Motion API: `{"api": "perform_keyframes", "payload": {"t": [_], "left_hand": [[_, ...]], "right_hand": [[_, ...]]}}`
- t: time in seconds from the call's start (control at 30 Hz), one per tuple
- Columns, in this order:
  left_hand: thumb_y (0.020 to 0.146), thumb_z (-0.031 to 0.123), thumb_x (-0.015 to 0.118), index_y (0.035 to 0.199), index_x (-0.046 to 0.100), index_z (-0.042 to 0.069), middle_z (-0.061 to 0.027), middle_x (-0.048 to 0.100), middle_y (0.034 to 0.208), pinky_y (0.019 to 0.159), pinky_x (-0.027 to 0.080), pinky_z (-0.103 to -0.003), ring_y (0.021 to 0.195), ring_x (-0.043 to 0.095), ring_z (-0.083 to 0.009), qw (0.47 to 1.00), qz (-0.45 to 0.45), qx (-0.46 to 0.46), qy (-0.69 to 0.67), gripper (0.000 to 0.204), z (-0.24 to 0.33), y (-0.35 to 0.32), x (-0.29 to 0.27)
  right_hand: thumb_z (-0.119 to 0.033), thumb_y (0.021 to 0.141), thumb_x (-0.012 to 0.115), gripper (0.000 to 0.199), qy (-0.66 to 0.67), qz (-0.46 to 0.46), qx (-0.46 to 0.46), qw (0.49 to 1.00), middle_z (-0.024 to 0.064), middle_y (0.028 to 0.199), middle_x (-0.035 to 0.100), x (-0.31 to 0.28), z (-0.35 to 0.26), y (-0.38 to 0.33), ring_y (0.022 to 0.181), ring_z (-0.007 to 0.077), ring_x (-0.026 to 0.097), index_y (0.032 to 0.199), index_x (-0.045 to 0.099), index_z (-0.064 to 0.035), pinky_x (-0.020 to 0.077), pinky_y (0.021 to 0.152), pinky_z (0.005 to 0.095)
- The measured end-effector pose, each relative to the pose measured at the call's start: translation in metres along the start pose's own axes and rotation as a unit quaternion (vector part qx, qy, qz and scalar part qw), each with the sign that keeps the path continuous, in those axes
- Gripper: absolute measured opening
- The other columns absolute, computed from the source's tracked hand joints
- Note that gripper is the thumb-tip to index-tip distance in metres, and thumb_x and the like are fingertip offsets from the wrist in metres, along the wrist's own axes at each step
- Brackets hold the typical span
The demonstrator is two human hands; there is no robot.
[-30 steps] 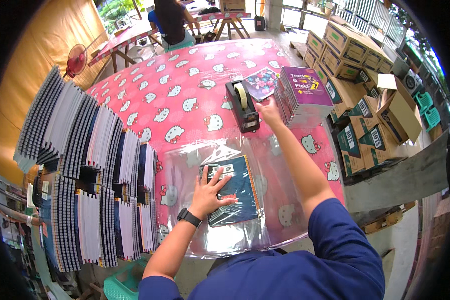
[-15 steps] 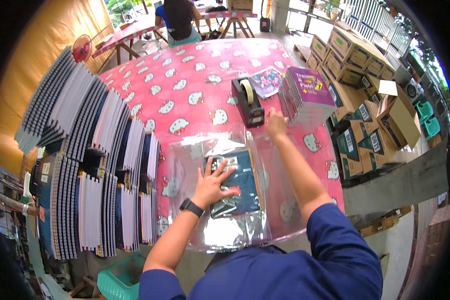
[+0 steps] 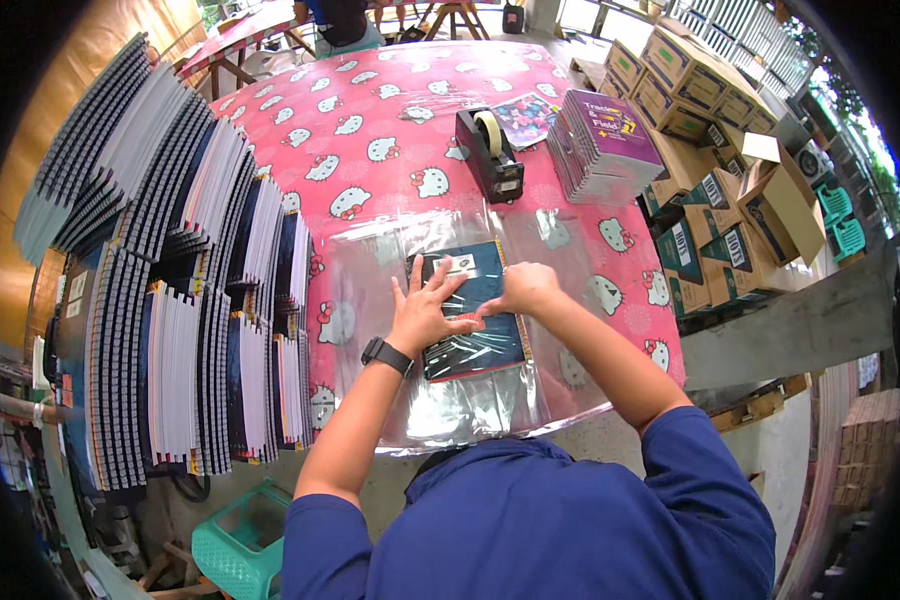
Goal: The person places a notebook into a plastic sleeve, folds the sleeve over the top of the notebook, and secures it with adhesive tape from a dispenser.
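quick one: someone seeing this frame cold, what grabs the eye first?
Probably the pink cartoon-cat tablecloth filling the middle, with both hands pressed on a dark book lying on clear plastic sheets at its near edge: the left hand flat, the right hand at the book's right side. Next, the long fanned rows of spiral-bound books along the left, and the black tape dispenser beside a purple book stack further back.
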State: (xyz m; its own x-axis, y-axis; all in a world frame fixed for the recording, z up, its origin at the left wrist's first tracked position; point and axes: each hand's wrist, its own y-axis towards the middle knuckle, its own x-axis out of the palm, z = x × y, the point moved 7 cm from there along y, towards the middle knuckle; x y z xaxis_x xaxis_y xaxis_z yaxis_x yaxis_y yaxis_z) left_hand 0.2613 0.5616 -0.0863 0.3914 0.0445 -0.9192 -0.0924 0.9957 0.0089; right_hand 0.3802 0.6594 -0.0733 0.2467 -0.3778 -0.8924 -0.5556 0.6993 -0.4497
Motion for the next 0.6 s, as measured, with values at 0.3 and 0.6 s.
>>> {"api": "perform_keyframes", "payload": {"t": [0.3,0.6], "left_hand": [[0.088,0.011,0.039,0.141,0.026,0.0,-0.0141,0.033,0.143,0.105,0.028,-0.031,0.129,0.035,-0.0204,0.648,0.182,-0.134,-0.727,0.055,-0.028,-0.103,0.026],[0.059,0.002,0.077,0.122,0.042,0.002,-0.0105,0.051,0.119,0.092,0.043,-0.034,0.111,0.05,-0.0213,0.876,0.233,0.052,-0.419,0.072,-0.019,-0.044,-0.059]], "right_hand": [[-0.017,0.077,0.066,0.067,0.67,-0.028,-0.104,0.735,0.0134,0.093,0.064,0.063,0.04,-0.075,0.079,0.0212,0.061,0.135,0.036,-0.0016,0.0493,0.073,0.0335],[-0.003,0.066,0.077,0.074,0.526,0.259,-0.317,0.746,0.0064,0.114,0.052,-0.037,0.013,-0.061,0.106,0.0166,0.049,0.129,0.039,-0.0036,0.0388,0.095,0.031]]}}
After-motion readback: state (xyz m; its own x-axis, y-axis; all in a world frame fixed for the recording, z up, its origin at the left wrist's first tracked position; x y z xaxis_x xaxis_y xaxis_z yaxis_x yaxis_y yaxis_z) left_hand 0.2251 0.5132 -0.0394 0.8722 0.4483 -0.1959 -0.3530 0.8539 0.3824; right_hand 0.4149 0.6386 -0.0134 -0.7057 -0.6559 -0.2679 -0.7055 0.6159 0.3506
